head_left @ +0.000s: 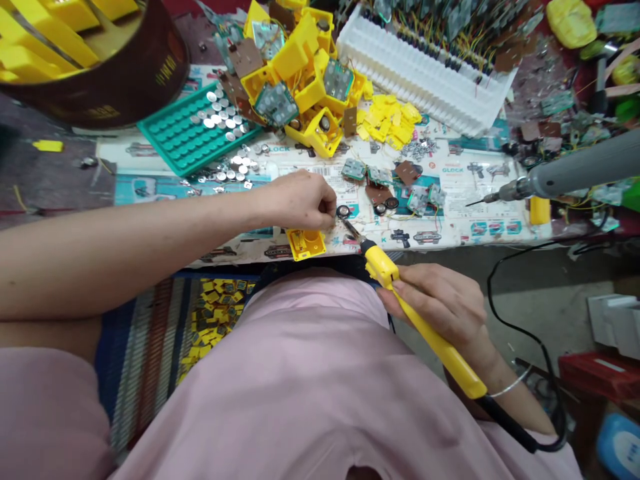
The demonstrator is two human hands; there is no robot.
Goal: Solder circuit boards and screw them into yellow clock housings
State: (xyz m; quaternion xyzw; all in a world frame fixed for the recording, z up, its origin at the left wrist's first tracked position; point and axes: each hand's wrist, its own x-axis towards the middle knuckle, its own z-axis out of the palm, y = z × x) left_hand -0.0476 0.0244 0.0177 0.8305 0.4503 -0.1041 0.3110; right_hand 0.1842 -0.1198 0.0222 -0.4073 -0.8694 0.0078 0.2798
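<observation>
My right hand (443,300) is wrapped round a yellow soldering iron (425,330). The iron's metal tip points up and left, reaching a small round black part (343,211) with a shiny centre on the bench. Just left of that part, my left hand (305,200) is closed in a pinch; what lies between the fingertips is hidden. Below the left hand, an open yellow plastic case (306,245) sits at the bench edge, with its inside facing up. Small green circuit boards (380,175) with wires and brown plates lie beyond the iron's tip.
A teal tray (175,143) holds silver discs, with more spilled beside it. Behind are heaped yellow cases (300,73), yellow chips (387,120) and a white foam rack (425,73). A grey electric screwdriver (565,170) juts in from the right. The iron's black cord (523,330) loops at right.
</observation>
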